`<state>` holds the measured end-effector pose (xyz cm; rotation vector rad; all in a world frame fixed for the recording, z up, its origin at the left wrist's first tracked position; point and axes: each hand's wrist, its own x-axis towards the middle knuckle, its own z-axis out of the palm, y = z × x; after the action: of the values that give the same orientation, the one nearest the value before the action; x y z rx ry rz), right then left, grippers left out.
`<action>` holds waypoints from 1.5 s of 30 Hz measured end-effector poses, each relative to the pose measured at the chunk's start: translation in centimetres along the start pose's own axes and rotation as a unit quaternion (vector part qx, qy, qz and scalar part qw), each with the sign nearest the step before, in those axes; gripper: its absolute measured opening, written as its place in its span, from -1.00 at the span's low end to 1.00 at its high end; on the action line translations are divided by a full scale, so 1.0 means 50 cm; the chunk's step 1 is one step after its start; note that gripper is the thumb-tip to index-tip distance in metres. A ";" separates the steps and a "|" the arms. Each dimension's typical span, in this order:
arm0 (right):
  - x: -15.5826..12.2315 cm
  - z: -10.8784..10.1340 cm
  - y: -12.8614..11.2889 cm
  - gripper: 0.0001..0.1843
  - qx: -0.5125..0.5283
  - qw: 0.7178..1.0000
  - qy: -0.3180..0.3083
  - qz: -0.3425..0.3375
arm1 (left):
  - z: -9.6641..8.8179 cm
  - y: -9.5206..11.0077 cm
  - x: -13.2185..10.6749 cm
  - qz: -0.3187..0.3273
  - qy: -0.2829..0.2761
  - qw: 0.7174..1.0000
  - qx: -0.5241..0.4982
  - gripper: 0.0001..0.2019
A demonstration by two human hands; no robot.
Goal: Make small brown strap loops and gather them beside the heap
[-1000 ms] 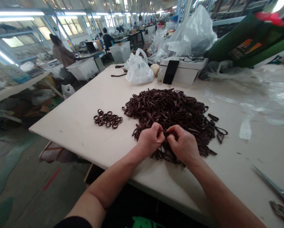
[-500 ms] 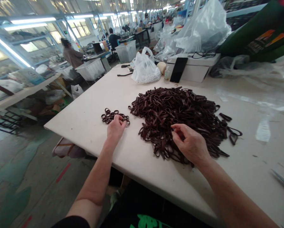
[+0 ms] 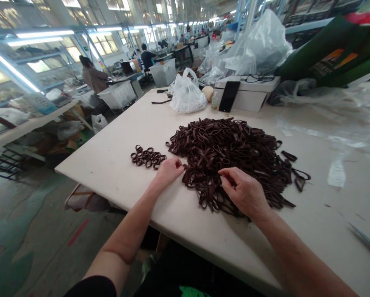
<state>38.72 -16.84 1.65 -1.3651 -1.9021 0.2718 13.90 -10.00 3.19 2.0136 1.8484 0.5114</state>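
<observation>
A large heap of dark brown strap loops [image 3: 225, 144] lies on the pale table. To its left is a small group of short brown rings [image 3: 146, 156]. My left hand [image 3: 169, 170] is between the two, its fingers pinched together at the heap's left edge. Whatever those fingertips hold is too small to make out. Over the front of the heap, my right hand [image 3: 245, 190] has thumb and forefinger closed in a pinch. Any loop between them blends into the dark heap behind.
At the back of the table [image 3: 110, 156] stand a white plastic bag [image 3: 189, 93], a black phone [image 3: 229, 96] and a white box [image 3: 253, 93] with glasses on it. Clear plastic sheeting [image 3: 336, 111] covers the right side. A pointed metal blade [image 3: 366, 239] lies at the right edge.
My left hand has moved right, from the small group of rings to the edge of the heap. My right hand stays over the heap, and the view has shifted slightly.
</observation>
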 end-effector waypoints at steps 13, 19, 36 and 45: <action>0.007 -0.014 -0.011 -0.69 0.206 0.973 0.020 0.106 | 0.108 0.172 -0.038 0.115 -0.072 0.906 -0.400 -0.66; 0.010 -0.014 -0.020 -0.69 0.230 0.967 -0.012 0.112 | 0.110 0.164 -0.036 0.062 -0.064 0.882 -0.463 -0.74; 0.013 -0.016 0.011 -0.79 0.100 0.988 0.039 0.115 | 0.098 0.172 -0.058 0.050 -0.219 0.869 -0.441 -0.82; 0.019 -0.044 0.000 -0.80 0.327 0.920 -0.113 0.185 | 0.078 0.158 -0.039 0.008 -0.125 0.864 -0.487 -0.83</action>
<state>40.10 -16.54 3.61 -1.2350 -1.4904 1.1827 22.53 -12.66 3.63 1.2983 1.0491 0.9036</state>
